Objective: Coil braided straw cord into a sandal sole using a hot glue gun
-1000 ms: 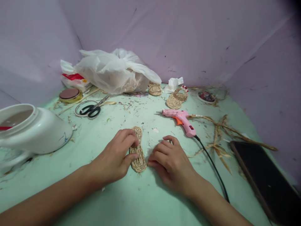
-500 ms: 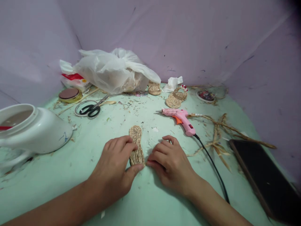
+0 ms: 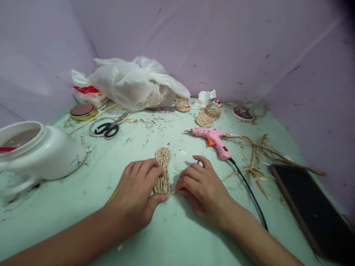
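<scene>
A small sole-shaped piece of coiled straw braid (image 3: 163, 159) lies on the pale green table, long side pointing away from me. My left hand (image 3: 140, 188) grips its left side and near end, with the fingers on top and the thumb at the bottom edge. From the near right corner of the sole runs a thin straw strand (image 3: 173, 192). My right hand (image 3: 198, 186) pinches that strand, a little to the right of the sole. Beyond the right hand rests a pink glue gun (image 3: 212, 138) on its side, nozzle pointing left.
At the left stand a white jug (image 3: 61, 147) and black-handled scissors (image 3: 111, 127). A white plastic bag (image 3: 133, 85) sits at the back, near a small woven slipper (image 3: 206, 116). Braided straw cord (image 3: 257, 146), the gun's black cable (image 3: 253, 201) and a phone (image 3: 310, 210) are at right.
My right hand has drawn slightly away to the right, so the strand between it and the sole now shows. The sole has turned and shifted slightly; my left hand still holds it.
</scene>
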A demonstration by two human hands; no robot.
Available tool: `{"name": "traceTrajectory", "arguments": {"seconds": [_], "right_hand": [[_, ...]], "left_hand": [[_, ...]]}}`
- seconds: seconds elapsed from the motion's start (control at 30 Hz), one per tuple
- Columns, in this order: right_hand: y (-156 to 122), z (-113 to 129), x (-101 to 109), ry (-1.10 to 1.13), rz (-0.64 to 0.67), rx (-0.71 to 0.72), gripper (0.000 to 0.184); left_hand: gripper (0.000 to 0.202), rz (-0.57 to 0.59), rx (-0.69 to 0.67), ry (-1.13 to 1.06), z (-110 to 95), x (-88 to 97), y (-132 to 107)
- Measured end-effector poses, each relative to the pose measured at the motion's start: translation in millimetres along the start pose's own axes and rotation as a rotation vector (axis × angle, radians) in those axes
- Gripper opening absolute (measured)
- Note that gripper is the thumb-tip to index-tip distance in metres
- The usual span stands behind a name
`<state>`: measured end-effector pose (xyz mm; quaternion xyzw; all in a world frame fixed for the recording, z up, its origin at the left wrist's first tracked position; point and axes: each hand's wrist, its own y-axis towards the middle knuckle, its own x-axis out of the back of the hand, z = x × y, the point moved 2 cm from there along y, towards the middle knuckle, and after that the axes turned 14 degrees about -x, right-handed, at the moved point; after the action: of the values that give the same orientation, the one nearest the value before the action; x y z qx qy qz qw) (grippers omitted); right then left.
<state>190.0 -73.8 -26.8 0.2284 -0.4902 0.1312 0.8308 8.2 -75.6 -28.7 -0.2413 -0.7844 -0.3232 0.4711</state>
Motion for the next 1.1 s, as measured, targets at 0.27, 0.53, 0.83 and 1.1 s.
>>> {"name": "traceTrajectory", "arguments": {"seconds": [0.27, 0.53, 0.83, 1.1], "right_hand": [[4.0, 3.7, -6.4, 0.010, -0.059, -0.050, 0.012], [9.5, 4.0, -10.9, 0.129, -0.024, -0.157, 0.010], [10.2, 4.9, -8.0, 0.173, 0.044, -0.159, 0.009], [3.1, 21.4, -12.6, 0.219, -0.031, -0.223, 0.008]], "left_hand": [[0.028, -0.004, 0.002, -0.002, -0.7, 0.8, 1.1], [0.027, 0.004, 0.013, 0.013, -2.3, 1.1, 0.9], [0.026, 0.016, -0.096, -0.198, 3.8, 3.6, 2.1], [0.031, 0.080, -0.041, -0.604, 18.9, 28.6, 8.7]]}}
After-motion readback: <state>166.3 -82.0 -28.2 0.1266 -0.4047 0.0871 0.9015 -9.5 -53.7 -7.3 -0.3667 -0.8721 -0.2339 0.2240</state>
